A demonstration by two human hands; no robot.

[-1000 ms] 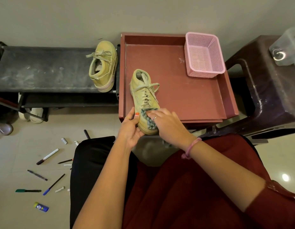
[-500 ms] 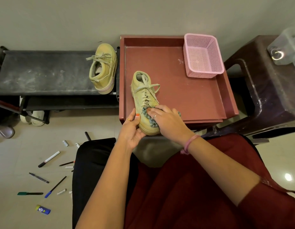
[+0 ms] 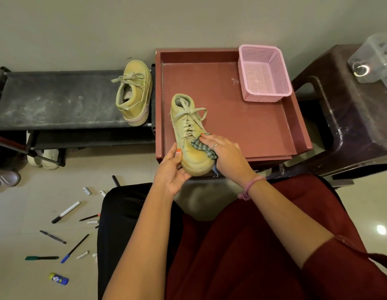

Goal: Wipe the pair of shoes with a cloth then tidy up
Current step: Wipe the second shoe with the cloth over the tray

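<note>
A yellow-green laced shoe (image 3: 189, 135) lies on the red tray table (image 3: 253, 126), its toe pointing toward me over the near edge. My left hand (image 3: 173, 172) grips the toe's left side. My right hand (image 3: 226, 155) presses a grey-blue cloth (image 3: 204, 148) against the shoe's right side by the lower laces. The second shoe (image 3: 134, 94) rests tilted on its side at the right end of the black shoe rack (image 3: 58, 100).
An empty pink mesh basket (image 3: 264, 72) stands at the tray's back right. A dark brown plastic stool (image 3: 350, 118) with a clear container (image 3: 376, 57) is on the right. Several pens and markers (image 3: 66, 212) lie on the floor at left. Sandals sit under the rack.
My right hand has slid the cloth from the toe cap up and to the shoe's right side. The left hand keeps its hold on the toe.
</note>
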